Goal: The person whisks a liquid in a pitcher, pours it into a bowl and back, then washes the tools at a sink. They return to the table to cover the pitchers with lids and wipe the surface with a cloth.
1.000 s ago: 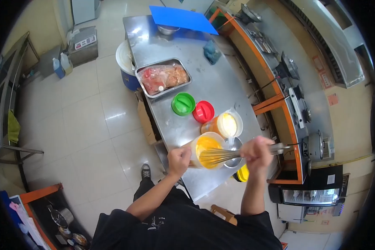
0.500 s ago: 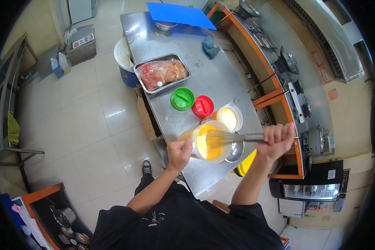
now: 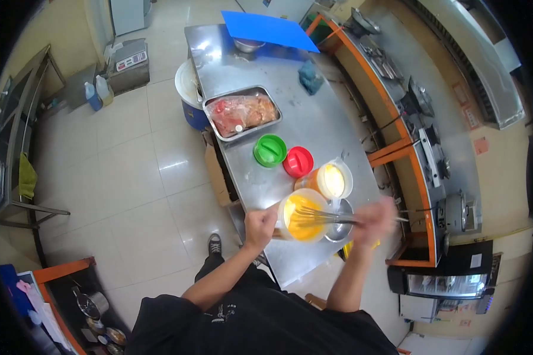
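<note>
Lower centre of frame, on the steel bench (image 3: pixel 314 127): left hand (image 3: pixel 259 226) is gripping the tilted tub of yellow batter (image 3: pixel 301 215), steadying it; right hand (image 3: pixel 374 220), blurred, is clasping the whisk (image 3: pixel 320 217) working inside.

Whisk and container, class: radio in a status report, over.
Left hand grips yellow-filled container. Right hand, blurred, holds whisk inside it. Second container and steel bowl crowd alongside.

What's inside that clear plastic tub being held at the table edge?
The clear plastic tub holds a yellow-orange liquid, with the wire head of a metal whisk dipped in it. The bottom of the tub is covered by the liquid, so nothing below shows.
</note>
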Tool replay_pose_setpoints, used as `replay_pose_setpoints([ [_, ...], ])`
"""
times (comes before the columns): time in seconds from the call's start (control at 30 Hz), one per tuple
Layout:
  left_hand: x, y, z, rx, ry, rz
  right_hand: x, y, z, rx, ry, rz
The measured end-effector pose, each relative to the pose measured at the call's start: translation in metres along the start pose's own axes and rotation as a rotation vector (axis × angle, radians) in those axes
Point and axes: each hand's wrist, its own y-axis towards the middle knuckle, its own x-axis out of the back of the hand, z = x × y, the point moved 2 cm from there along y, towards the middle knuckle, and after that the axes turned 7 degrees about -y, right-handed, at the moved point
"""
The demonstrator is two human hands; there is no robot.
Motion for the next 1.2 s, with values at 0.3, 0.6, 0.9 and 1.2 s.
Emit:
replay_pose_setpoints([
  [0.3,-0.007,0.02,-0.006,0.106,-0.098,0.004,-0.007,0.0,-0.038,0.012,-0.367,-0.006],
  [0.6,0.0,0.031,0.003,0.029,-0.019,-0.015,-0.001,0.002,-0.025,0.018,-0.095,0.167],
  [0.9,-0.006,0.017,-0.009,-0.038,-0.124,0.049,-0.07,-0.012,0.072,0.261,-0.558,0.792],
  [1.2,0.0,0.017,-0.023,-0.024,-0.086,0.099,-0.032,0.051,-0.031,-0.08,-0.113,0.206],
])
